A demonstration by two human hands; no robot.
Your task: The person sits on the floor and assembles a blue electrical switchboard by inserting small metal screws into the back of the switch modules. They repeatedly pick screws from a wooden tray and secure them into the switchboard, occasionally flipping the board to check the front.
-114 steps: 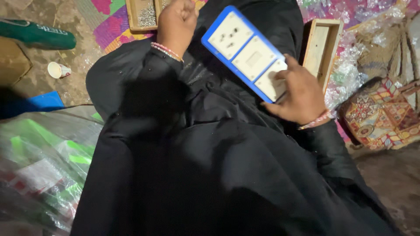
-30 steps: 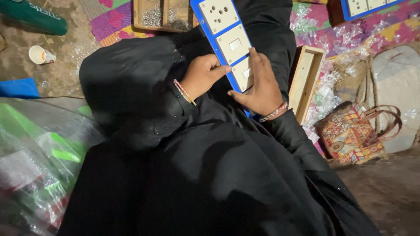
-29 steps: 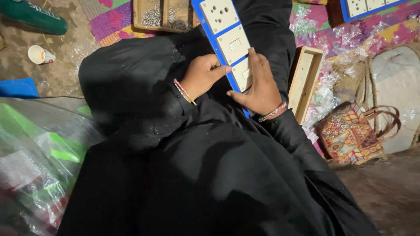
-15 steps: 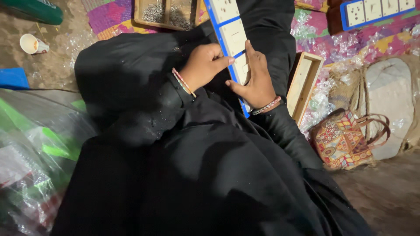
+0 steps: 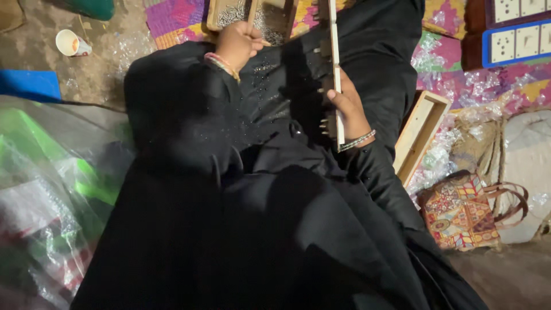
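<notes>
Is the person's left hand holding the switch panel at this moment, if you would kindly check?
No, the left hand reaches into the wooden tray of screws, while only the right hand holds the switch panel on edge.

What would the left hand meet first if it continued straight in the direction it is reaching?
The left hand reaches up and away from the body, and its fingers are already at the edge of the wooden tray of small screws. It would probably meet those screws first, though the depth is hard to judge.
</notes>
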